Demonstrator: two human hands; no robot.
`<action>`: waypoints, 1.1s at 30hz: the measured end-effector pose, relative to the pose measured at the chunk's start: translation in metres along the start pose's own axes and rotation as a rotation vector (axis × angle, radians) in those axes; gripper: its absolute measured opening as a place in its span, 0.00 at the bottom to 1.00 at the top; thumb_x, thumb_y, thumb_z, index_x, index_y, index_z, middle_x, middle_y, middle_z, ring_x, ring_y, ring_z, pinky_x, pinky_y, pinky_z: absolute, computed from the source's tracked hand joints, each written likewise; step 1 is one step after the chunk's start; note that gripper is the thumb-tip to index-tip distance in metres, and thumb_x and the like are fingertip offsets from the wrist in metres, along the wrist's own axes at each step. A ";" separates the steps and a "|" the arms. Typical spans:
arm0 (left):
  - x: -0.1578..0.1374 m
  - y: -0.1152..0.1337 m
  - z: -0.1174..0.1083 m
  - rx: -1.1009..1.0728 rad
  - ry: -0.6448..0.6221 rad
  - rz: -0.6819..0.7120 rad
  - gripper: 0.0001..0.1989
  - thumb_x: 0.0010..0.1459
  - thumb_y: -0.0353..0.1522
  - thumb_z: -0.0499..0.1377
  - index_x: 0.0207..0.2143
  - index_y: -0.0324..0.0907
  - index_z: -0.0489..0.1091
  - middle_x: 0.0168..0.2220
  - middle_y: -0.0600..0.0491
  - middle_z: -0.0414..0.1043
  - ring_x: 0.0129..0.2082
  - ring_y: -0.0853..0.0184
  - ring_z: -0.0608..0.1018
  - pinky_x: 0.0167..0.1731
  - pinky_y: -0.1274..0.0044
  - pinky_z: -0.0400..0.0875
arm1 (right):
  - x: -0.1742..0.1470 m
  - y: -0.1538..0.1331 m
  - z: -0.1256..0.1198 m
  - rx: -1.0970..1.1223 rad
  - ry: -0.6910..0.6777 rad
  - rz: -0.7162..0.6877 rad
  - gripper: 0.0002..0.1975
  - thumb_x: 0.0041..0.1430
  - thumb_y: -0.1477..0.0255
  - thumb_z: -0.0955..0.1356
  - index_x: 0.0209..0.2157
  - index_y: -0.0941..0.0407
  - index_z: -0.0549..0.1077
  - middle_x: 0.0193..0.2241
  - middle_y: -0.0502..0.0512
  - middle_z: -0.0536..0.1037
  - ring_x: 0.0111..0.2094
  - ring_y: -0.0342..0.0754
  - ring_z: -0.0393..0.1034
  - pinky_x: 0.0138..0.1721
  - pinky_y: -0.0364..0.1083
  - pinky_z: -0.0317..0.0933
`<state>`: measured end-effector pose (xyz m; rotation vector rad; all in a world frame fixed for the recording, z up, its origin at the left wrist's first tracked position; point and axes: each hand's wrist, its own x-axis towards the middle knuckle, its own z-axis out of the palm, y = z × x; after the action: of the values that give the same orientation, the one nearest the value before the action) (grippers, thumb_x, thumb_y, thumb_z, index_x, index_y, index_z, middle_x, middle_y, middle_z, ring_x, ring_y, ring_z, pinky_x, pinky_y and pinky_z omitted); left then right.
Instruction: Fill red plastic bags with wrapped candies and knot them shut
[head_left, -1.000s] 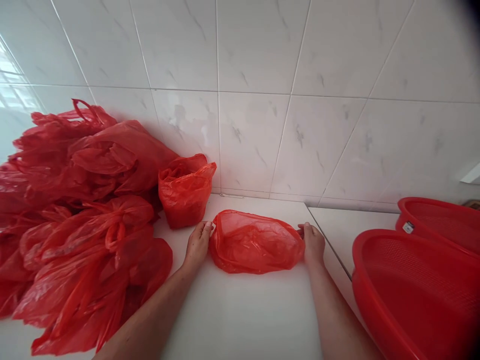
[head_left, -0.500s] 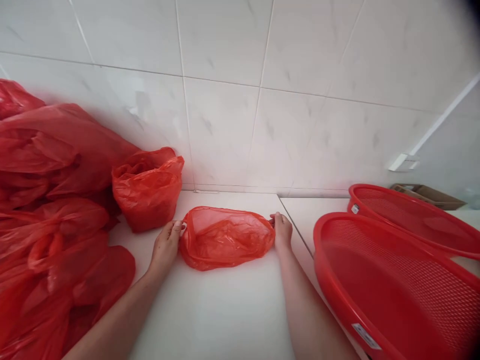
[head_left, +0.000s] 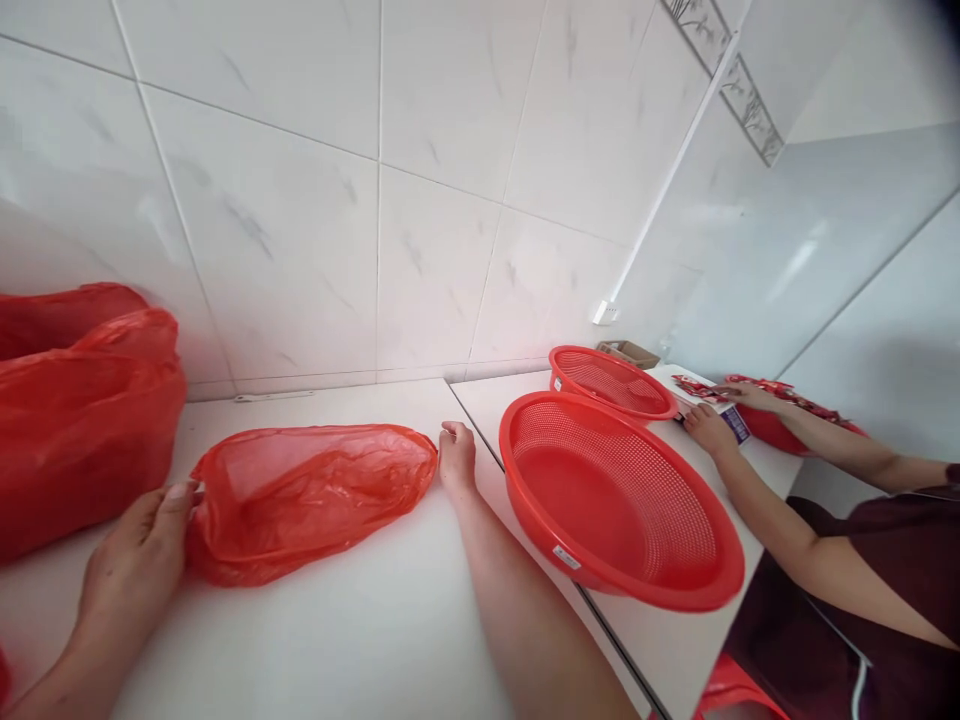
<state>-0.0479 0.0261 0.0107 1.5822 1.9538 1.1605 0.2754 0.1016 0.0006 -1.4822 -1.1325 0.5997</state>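
Note:
A red plastic bag (head_left: 315,500) lies spread on the white table with its wide mouth facing up. My left hand (head_left: 142,545) pinches the left end of its rim, thumb on top, with a bit of the handle showing at the fingertips. At the opposite end, my right hand (head_left: 457,458) has its fingers curled against the rim; part of that grip is hidden. Nothing but creased plastic shows inside the bag. Just beyond my left hand stands another red plastic bag (head_left: 90,430), upright and bulging.
Right of my forearm sits a large red mesh basket (head_left: 570,500), with a second red basket (head_left: 611,385) behind it. A cardboard box (head_left: 628,352) lies by the wall. At the far right a co-worker's hands (head_left: 712,430) handle small red packets near another red container (head_left: 772,425).
My view has swung to the right, bringing the co-worker and the whole front basket into sight. The pile of red bags has mostly left the picture. Both hands remain at the bag's ends.

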 end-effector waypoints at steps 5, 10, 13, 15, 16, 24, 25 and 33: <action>0.002 0.005 0.006 -0.149 0.162 -0.141 0.22 0.58 0.45 0.47 0.43 0.39 0.70 0.47 0.43 0.74 0.47 0.54 0.76 0.48 0.62 0.69 | -0.025 0.003 -0.019 0.016 0.031 0.084 0.17 0.60 0.76 0.59 0.50 0.59 0.67 0.52 0.58 0.69 0.54 0.48 0.63 0.54 0.47 0.58; 0.009 -0.009 0.009 -0.181 0.146 -0.127 0.23 0.59 0.46 0.47 0.44 0.39 0.70 0.46 0.44 0.74 0.45 0.56 0.76 0.47 0.66 0.69 | -0.094 -0.005 -0.059 0.036 -0.081 0.134 0.18 0.59 0.70 0.61 0.51 0.55 0.65 0.51 0.59 0.70 0.51 0.49 0.66 0.49 0.45 0.62; 0.008 -0.009 0.008 -0.170 0.149 -0.118 0.23 0.59 0.45 0.47 0.43 0.39 0.70 0.46 0.44 0.74 0.46 0.56 0.75 0.49 0.65 0.67 | -0.146 -0.015 -0.098 -0.001 -0.254 0.100 0.12 0.59 0.68 0.63 0.45 0.53 0.68 0.44 0.55 0.73 0.46 0.47 0.69 0.44 0.44 0.65; 0.006 -0.005 0.006 -0.164 0.142 -0.126 0.22 0.59 0.45 0.47 0.43 0.39 0.70 0.46 0.44 0.74 0.47 0.55 0.75 0.50 0.64 0.66 | -0.173 -0.020 -0.126 -0.135 -0.349 -0.037 0.09 0.60 0.69 0.61 0.40 0.53 0.70 0.36 0.53 0.74 0.37 0.45 0.70 0.38 0.42 0.65; 0.005 -0.003 0.006 -0.166 0.137 -0.130 0.22 0.59 0.45 0.47 0.43 0.39 0.70 0.46 0.44 0.74 0.48 0.55 0.75 0.50 0.63 0.66 | -0.182 -0.021 -0.141 -0.216 -0.422 -0.166 0.07 0.60 0.70 0.61 0.36 0.53 0.70 0.33 0.52 0.73 0.34 0.44 0.69 0.35 0.42 0.64; -0.005 0.018 -0.001 -0.097 0.116 -0.153 0.21 0.60 0.43 0.45 0.44 0.39 0.69 0.49 0.43 0.73 0.52 0.54 0.72 0.54 0.62 0.63 | -0.202 -0.026 -0.248 -0.745 0.106 -0.590 0.09 0.61 0.68 0.65 0.44 0.51 0.69 0.33 0.53 0.73 0.31 0.45 0.69 0.31 0.42 0.63; -0.006 0.022 -0.002 -0.086 0.107 -0.156 0.22 0.60 0.43 0.45 0.44 0.39 0.69 0.50 0.43 0.72 0.53 0.54 0.72 0.54 0.62 0.62 | -0.197 -0.026 -0.257 -0.837 0.201 -0.646 0.12 0.60 0.65 0.65 0.46 0.51 0.69 0.37 0.56 0.73 0.35 0.48 0.69 0.36 0.45 0.64; -0.011 0.032 -0.006 -0.044 0.075 -0.195 0.23 0.61 0.43 0.44 0.45 0.39 0.69 0.52 0.43 0.70 0.55 0.55 0.70 0.56 0.65 0.60 | -0.153 -0.012 -0.290 -1.206 0.076 -0.753 0.14 0.60 0.64 0.64 0.46 0.54 0.69 0.41 0.58 0.75 0.47 0.58 0.66 0.51 0.58 0.54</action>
<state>-0.0292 0.0145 0.0372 1.3105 2.0617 1.1889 0.4563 -0.1672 0.0508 -1.7731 -1.9838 -0.8128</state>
